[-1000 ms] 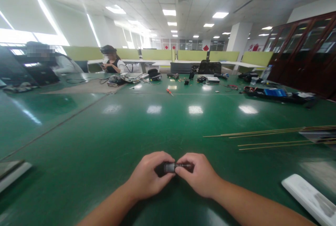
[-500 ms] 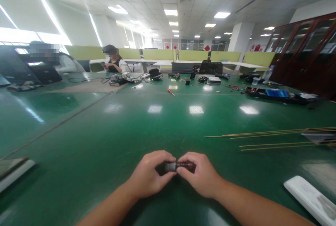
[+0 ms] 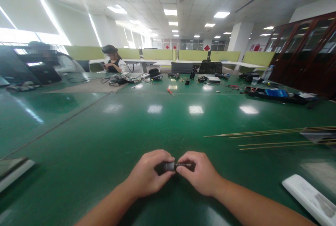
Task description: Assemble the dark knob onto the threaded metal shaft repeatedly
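Low over the green table (image 3: 110, 138), both my hands hold one small dark cylindrical part (image 3: 175, 166) between them. My left hand (image 3: 148, 175) curls its fingers round the grey left end of the part. My right hand (image 3: 200, 173) pinches the darker, ribbed right end with thumb and fingers. The two hands touch at the fingertips, and most of the part is hidden inside them.
Several thin wooden sticks (image 3: 265, 133) lie to the right, and a white flat device (image 3: 309, 198) sits at the near right. A flat panel (image 3: 13, 171) lies at the left edge. Tools and cables (image 3: 273, 93) crowd the far side, where two people sit (image 3: 112, 59).
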Action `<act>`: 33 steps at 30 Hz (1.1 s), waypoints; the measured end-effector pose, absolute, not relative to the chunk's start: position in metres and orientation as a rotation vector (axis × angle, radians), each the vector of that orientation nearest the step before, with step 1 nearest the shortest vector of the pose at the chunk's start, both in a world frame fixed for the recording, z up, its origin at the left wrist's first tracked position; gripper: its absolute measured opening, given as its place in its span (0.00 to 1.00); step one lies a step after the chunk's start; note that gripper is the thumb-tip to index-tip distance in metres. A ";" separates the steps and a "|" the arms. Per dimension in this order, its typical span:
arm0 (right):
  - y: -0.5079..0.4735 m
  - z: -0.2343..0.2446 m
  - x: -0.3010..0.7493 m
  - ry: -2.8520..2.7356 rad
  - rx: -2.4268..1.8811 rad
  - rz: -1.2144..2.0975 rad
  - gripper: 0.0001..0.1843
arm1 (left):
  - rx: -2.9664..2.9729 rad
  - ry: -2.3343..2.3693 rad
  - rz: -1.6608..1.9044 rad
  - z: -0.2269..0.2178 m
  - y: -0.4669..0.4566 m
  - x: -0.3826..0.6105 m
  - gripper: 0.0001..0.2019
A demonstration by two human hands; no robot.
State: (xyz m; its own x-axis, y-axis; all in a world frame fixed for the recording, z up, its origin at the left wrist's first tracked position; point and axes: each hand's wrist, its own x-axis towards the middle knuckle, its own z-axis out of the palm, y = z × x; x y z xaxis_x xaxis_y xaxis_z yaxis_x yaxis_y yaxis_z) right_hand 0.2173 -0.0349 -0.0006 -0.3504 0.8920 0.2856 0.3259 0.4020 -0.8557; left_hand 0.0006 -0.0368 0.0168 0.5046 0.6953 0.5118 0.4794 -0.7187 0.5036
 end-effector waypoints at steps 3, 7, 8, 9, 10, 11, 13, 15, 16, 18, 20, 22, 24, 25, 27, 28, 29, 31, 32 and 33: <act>-0.034 -0.001 0.218 -1.867 -1.048 0.934 0.03 | 2.456 0.994 1.034 0.018 -0.037 0.001 0.08; -0.035 0.001 0.217 -1.859 -1.058 0.937 0.02 | 2.463 1.003 1.019 0.017 -0.036 0.001 0.08; -0.035 0.001 0.217 -1.857 -1.060 0.939 0.02 | 2.464 1.001 1.017 0.017 -0.036 0.001 0.08; -0.035 0.001 0.217 -1.856 -1.060 0.941 0.02 | 2.465 0.997 1.015 0.016 -0.035 0.001 0.08; -0.035 0.001 0.217 -1.856 -1.059 0.944 0.02 | 2.466 0.993 1.016 0.016 -0.035 0.001 0.08; -0.035 0.001 0.217 -1.856 -1.055 0.946 0.02 | 2.467 0.992 1.016 0.016 -0.035 0.000 0.08; -0.035 0.000 0.218 -1.855 -1.052 0.948 0.02 | 2.468 0.994 1.010 0.016 -0.035 0.000 0.08; -0.034 -0.001 0.218 -1.853 -1.055 0.945 0.03 | 2.468 1.000 1.008 0.017 -0.035 -0.001 0.08; -0.034 -0.001 0.218 -1.853 -1.055 0.945 0.03 | 2.468 1.002 1.006 0.018 -0.036 -0.001 0.08; -0.034 0.000 0.218 -1.855 -1.053 0.949 0.03 | 2.469 1.000 1.006 0.019 -0.036 -0.001 0.07; -0.034 0.001 0.218 -1.858 -1.053 0.945 0.03 | 2.468 0.992 1.005 0.020 -0.036 -0.001 0.07; -0.035 0.002 0.218 -1.863 -1.055 0.930 0.03 | 2.469 0.983 1.006 0.021 -0.037 -0.001 0.06; -0.036 0.003 0.218 -1.867 -1.055 0.922 0.03 | 2.478 0.978 1.006 0.021 -0.037 -0.001 0.07; -0.036 0.003 0.218 -1.868 -1.053 0.923 0.03 | 2.487 0.972 1.014 0.021 -0.037 -0.001 0.07; -0.036 0.003 0.218 -1.865 -1.047 0.933 0.03 | 2.507 0.959 1.036 0.021 -0.038 -0.002 0.07; -0.036 0.003 0.218 -1.863 -1.044 0.937 0.03 | 2.515 0.953 1.050 0.021 -0.037 -0.002 0.08; -0.036 0.003 0.218 -1.861 -1.040 0.943 0.03 | 2.522 0.948 1.062 0.021 -0.037 -0.002 0.08; -0.036 0.002 0.218 -1.856 -1.040 0.951 0.03 | 2.531 0.944 1.071 0.021 -0.037 -0.002 0.08; -0.036 0.002 0.218 -1.852 -1.042 0.952 0.03 | 2.533 0.945 1.069 0.021 -0.037 -0.002 0.09; -0.036 0.002 0.218 -1.849 -1.045 0.950 0.02 | 2.534 0.946 1.070 0.021 -0.037 -0.003 0.09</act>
State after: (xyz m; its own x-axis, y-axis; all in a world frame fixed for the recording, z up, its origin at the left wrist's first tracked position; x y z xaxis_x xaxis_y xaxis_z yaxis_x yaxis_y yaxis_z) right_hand 0.2178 -0.0359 0.0016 -0.3456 0.8990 0.2690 0.3049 0.3787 -0.8738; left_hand -0.0028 -0.0366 0.0210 0.5242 0.6441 0.5571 0.4742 -0.7641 0.4373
